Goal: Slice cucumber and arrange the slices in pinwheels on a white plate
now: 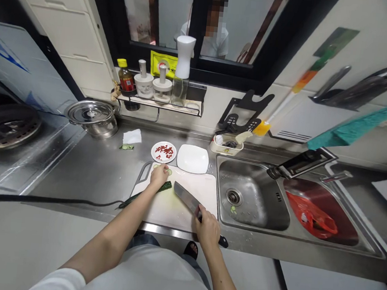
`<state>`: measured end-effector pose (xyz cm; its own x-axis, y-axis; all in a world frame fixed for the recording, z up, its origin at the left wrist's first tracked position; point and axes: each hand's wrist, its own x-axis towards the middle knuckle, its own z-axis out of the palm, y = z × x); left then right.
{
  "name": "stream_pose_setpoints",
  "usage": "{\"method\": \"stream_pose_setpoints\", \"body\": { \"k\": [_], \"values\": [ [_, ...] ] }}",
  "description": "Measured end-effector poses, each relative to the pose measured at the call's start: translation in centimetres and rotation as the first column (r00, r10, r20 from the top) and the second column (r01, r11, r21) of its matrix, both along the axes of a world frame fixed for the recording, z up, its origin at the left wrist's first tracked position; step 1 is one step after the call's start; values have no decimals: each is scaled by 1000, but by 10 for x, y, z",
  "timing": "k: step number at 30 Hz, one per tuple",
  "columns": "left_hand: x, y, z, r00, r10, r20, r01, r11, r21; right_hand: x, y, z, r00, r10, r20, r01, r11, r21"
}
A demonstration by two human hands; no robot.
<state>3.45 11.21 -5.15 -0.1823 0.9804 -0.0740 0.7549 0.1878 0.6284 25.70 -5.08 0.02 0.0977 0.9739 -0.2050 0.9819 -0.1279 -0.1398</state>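
Clearly, the worktop (84,171) spans the middle of the frame, and the cutting board (198,186) sits at centre by its front edge, where it should be kept from sliding. The knife (187,198) points toward the upper left of the frame, its handle wrapped in the closed right hand (207,230); its blade stands apart from the other fingers, which seems the right place for it as slices are handled. The cucumber (165,187) slants under the left wrist, cut end on the board, tail past the board's lower-left side (steady it before any stroke). The left hand (160,176) bends over the slices (169,172) at the board's upper left, fingers partly curled; whether they pinch one, I cannot tell. For cutting, fingertips tucked behind the knuckles would be safest.
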Motion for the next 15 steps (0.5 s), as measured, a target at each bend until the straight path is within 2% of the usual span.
{"method": "stream_pose_setpoints", "body": {
  "k": [7, 15],
  "values": [
    [2, 0, 4, 994, -12, -110, 4, 998, -67, 2, -1, -12, 999, 11, -36, -8, 998, 67],
    [0, -7, 10, 997, 5, -83, -11, 997, -79, 1, 1, -15, 997, -40, -63, 44, 997, 64]
  ]
}}
